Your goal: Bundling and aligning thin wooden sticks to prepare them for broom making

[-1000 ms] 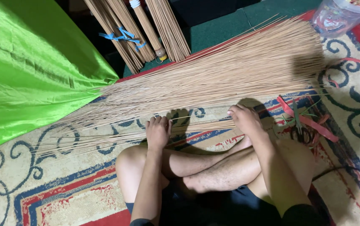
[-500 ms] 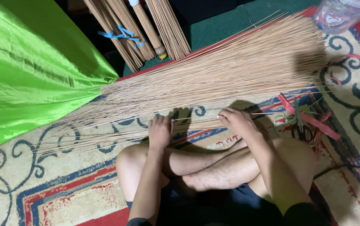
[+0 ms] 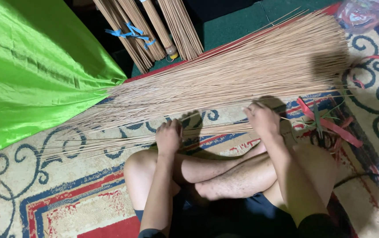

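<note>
I sit cross-legged on a patterned carpet (image 3: 66, 198). A small bundle of thin tan sticks (image 3: 216, 131) lies across the carpet just past my knees. My left hand (image 3: 168, 136) is closed around this bundle near its middle. My right hand (image 3: 263, 120) rests on the bundle's right end, fingers curled over the sticks. Behind it a much larger pile of the same sticks (image 3: 242, 75) fans out from left to upper right.
Bright green cloth (image 3: 30, 75) covers the left side. Tied stick bundles with blue string (image 3: 145, 35) stand at the top. Red ribbon strips (image 3: 326, 123) and scissors (image 3: 319, 132) lie right of my right hand. A clear plastic bag (image 3: 366, 13) sits top right.
My right hand has slid left along the small bundle, then shifted slightly. My left hand stays closed on the sticks.
</note>
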